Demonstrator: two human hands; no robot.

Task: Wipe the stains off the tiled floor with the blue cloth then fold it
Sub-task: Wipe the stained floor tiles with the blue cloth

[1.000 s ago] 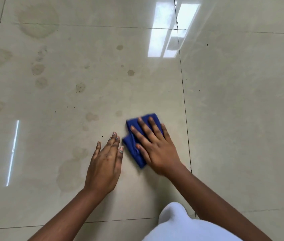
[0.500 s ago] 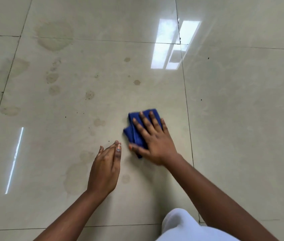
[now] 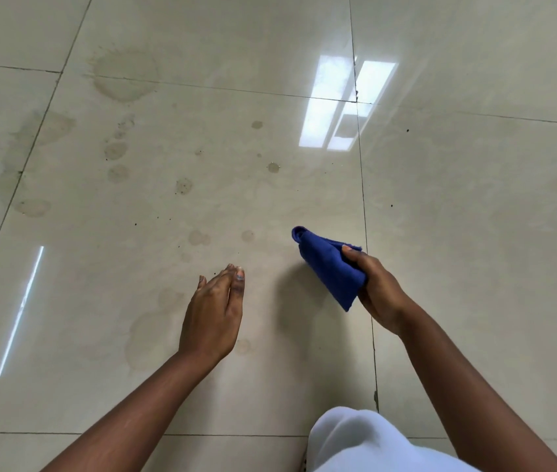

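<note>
Right hand point(image 3: 377, 294) grip closed on the folded blue cloth point(image 3: 330, 267), thumb on top; cloth appears lifted off the tiled floor point(image 3: 474, 216), casting a shadow, just left of a grout line point(image 3: 365, 216). Left hand point(image 3: 214, 315) open, fingers together, empty, apart from the cloth. Brownish stains point(image 3: 124, 76) spread toward the floor's far left. Tiles right of the grout line are open. White garment point(image 3: 365, 441) at near edge.
</note>
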